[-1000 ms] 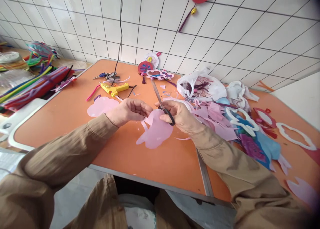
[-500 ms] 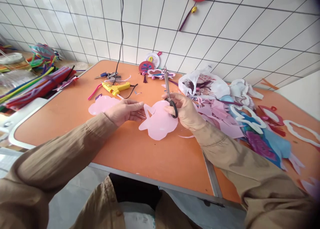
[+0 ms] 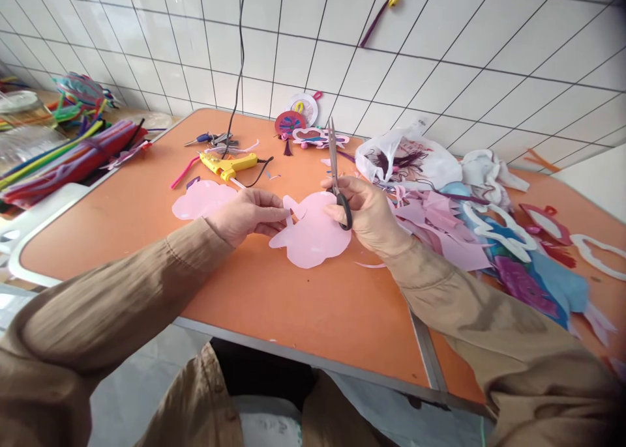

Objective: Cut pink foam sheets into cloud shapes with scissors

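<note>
A pink paper cutout [image 3: 315,242] with a scalloped edge is held up just over the orange table. My left hand [image 3: 249,214] pinches a narrow strip at its left side, where a slot opens between strip and body. My right hand [image 3: 369,212] is closed around black-handled scissors [image 3: 333,154], blades pointing up and away from the paper. The thumb of that hand also presses on the right edge of the cutout. Another pink cutout [image 3: 198,199] lies on the table behind my left hand, partly hidden by it.
Beyond my hands lie a yellow glue gun [image 3: 227,165] with its cord and some keys [image 3: 222,138]. Pink paper scraps [image 3: 440,222], a white plastic bag [image 3: 415,154] and white felt frames [image 3: 499,229] crowd the right. Bundled pipe cleaners [image 3: 73,157] sit at the left.
The view has shifted slightly. My left fingers have drawn in to a tighter pinch on the cutout's strip. The right hand keeps the scissors with blades up.
</note>
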Demonstrator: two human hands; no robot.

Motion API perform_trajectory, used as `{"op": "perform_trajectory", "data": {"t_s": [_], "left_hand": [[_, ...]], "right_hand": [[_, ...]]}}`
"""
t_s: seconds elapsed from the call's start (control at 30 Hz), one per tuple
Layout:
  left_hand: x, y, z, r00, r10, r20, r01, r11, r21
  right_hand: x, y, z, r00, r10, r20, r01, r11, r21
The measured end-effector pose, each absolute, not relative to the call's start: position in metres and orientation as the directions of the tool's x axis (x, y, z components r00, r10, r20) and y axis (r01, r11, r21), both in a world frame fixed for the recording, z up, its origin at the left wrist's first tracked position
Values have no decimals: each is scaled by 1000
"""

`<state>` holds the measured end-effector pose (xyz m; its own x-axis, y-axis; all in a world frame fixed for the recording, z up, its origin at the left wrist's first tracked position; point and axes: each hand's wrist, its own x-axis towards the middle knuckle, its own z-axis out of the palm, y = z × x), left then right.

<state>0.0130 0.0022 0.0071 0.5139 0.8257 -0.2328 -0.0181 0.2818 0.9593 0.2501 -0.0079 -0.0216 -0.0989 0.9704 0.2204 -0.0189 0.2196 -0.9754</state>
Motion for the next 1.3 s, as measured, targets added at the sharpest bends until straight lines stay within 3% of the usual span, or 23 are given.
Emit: {"op": "perform_trajectory", "data": {"t_s": [0.23, 0.37, 0.47, 0.6, 0.73, 0.8, 1.0, 1.3], "left_hand": [[13, 3, 8, 497, 839, -219, -26, 267, 963], [12, 2, 9, 466, 860, -209, -43, 258, 965], [12, 2, 9, 442, 875, -198, -83, 260, 962], [12, 2, 8, 408, 901, -147, -189, 241, 952], [12, 2, 8, 341, 933, -113, -283, 216, 935], [12, 3, 9, 314, 943, -108, -312, 211, 927], [10, 5, 10, 307, 949, -68, -364, 183, 913], [9, 4, 13, 258, 965, -46, -338, 135, 931]], "right_hand": [[246, -8, -18, -43, 957, 286, 53, 288, -956], [247, -12, -8, 191, 828, 527, 169, 501, -849], [245, -30, 6, 151, 735, 661, 279, 610, -742], [235, -58, 16, -164, 889, 427, 153, 450, -880], [227, -64, 9, -280, 953, 117, 121, 156, -980], [227, -61, 1, -309, 950, 33, 88, 63, -994], [233, -56, -18, -324, 946, -27, -8, -32, -999], [232, -56, -10, -334, 939, -84, 0, -89, -996]]}}
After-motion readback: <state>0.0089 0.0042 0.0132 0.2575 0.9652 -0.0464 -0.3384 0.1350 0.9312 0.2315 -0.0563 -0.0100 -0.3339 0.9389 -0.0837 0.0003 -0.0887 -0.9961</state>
